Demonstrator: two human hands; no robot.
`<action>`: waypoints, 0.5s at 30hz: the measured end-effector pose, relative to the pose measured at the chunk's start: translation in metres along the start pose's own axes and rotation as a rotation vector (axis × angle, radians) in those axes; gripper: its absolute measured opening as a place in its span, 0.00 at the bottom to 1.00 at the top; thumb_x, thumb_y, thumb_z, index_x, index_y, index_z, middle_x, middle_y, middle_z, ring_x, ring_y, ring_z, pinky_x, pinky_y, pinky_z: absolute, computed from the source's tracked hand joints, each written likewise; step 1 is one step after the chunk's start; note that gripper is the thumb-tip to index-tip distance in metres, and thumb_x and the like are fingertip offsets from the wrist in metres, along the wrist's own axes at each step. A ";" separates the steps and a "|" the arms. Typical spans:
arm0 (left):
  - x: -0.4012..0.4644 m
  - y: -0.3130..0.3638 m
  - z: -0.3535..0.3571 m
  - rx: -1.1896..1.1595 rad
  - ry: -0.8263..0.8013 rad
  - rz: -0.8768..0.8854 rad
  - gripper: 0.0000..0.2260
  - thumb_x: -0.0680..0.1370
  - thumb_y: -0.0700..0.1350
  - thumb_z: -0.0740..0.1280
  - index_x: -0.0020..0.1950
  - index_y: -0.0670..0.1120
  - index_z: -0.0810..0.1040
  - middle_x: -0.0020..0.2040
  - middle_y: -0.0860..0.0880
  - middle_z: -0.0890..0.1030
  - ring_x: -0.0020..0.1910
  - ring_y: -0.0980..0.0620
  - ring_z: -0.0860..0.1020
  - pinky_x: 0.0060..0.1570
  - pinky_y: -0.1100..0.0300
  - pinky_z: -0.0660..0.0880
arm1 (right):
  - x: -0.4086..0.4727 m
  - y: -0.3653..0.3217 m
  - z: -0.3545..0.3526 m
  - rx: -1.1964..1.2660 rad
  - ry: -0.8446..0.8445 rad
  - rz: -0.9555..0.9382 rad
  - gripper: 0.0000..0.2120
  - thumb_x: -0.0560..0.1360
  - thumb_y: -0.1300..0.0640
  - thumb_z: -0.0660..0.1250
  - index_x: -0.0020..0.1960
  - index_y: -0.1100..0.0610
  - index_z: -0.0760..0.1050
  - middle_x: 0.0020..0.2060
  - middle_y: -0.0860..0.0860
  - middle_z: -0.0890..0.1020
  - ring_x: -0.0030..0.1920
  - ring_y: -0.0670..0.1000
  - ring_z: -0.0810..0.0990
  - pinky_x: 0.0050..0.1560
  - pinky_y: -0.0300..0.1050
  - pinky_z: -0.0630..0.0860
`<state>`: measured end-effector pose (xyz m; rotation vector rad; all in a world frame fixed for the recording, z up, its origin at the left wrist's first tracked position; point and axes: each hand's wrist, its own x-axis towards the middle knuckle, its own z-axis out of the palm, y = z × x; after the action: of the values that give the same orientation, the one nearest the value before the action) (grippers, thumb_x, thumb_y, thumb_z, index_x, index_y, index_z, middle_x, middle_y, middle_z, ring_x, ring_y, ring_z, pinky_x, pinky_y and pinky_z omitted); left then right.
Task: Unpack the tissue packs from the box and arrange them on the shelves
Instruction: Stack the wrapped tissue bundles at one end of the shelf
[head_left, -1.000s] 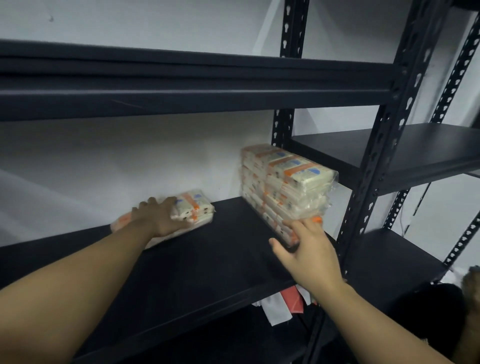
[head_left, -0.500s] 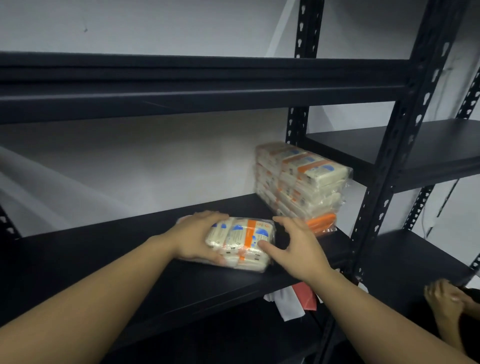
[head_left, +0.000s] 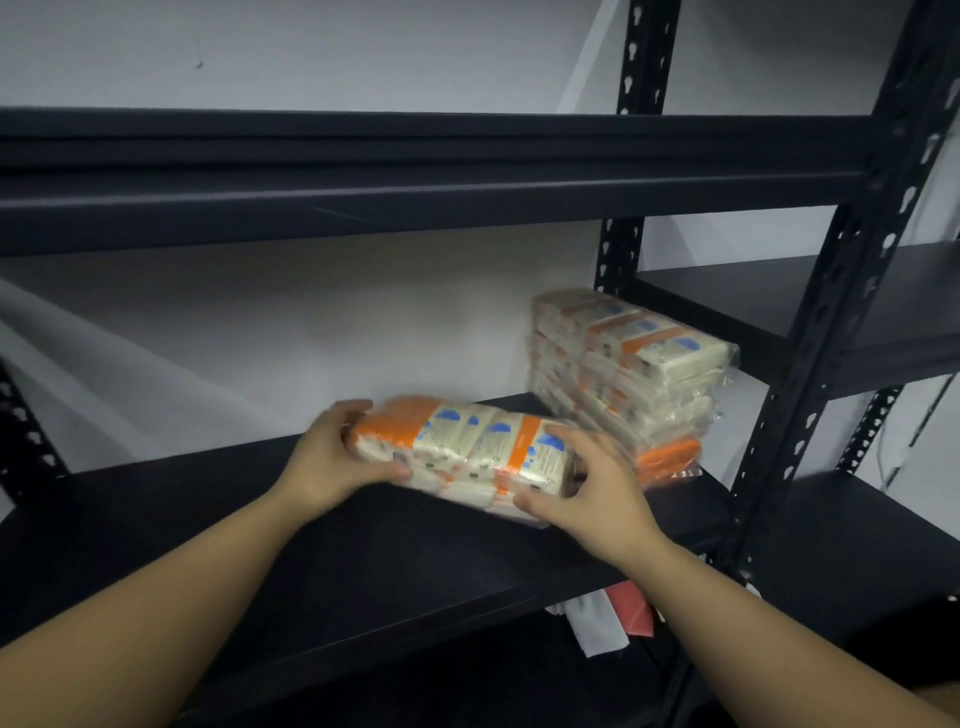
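Note:
A tissue pack (head_left: 470, 449), cream with orange bands and blue marks, is held just above the dark shelf (head_left: 260, 519). My left hand (head_left: 332, 457) grips its left end, fingers over the top and thumb in front. My right hand (head_left: 597, 488) grips its right end the same way. Right behind it, a stack of tissue packs (head_left: 628, 374) stands on the shelf by the right upright. The box is out of view.
Another dark shelf (head_left: 415, 171) runs overhead. A black perforated upright (head_left: 810, 389) stands at the right, with further shelves (head_left: 810, 301) beyond it. Red and white paper (head_left: 608, 618) hangs below the shelf edge. The wall is close behind.
The pack slid from the shelf's left towards the stack; my right hand left the stack and took its right end. Both hands have now lifted it closer to the stack.

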<state>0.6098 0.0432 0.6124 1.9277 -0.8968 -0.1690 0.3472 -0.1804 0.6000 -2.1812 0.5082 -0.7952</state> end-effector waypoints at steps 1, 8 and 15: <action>0.010 0.008 -0.002 -0.006 0.040 0.012 0.47 0.50 0.63 0.85 0.66 0.54 0.74 0.59 0.54 0.82 0.54 0.56 0.83 0.57 0.54 0.80 | 0.005 -0.009 -0.007 0.012 0.049 -0.020 0.41 0.60 0.36 0.81 0.70 0.42 0.74 0.64 0.40 0.73 0.61 0.40 0.77 0.59 0.41 0.80; 0.082 0.089 0.014 -0.118 0.059 0.243 0.24 0.70 0.39 0.82 0.62 0.53 0.78 0.47 0.69 0.84 0.47 0.69 0.82 0.45 0.76 0.74 | 0.038 -0.053 -0.058 -0.015 0.315 -0.073 0.38 0.61 0.36 0.82 0.68 0.42 0.76 0.61 0.44 0.74 0.58 0.46 0.78 0.61 0.42 0.78; 0.154 0.143 0.078 -0.239 0.087 0.256 0.12 0.70 0.48 0.83 0.46 0.43 0.87 0.44 0.48 0.88 0.45 0.53 0.86 0.43 0.59 0.80 | 0.067 -0.058 -0.114 -0.176 0.451 -0.057 0.39 0.64 0.35 0.79 0.72 0.44 0.73 0.59 0.46 0.71 0.56 0.44 0.73 0.49 0.24 0.65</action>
<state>0.6106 -0.1502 0.7257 1.5732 -1.0077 -0.0374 0.3252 -0.2402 0.7295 -2.1817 0.7650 -1.3301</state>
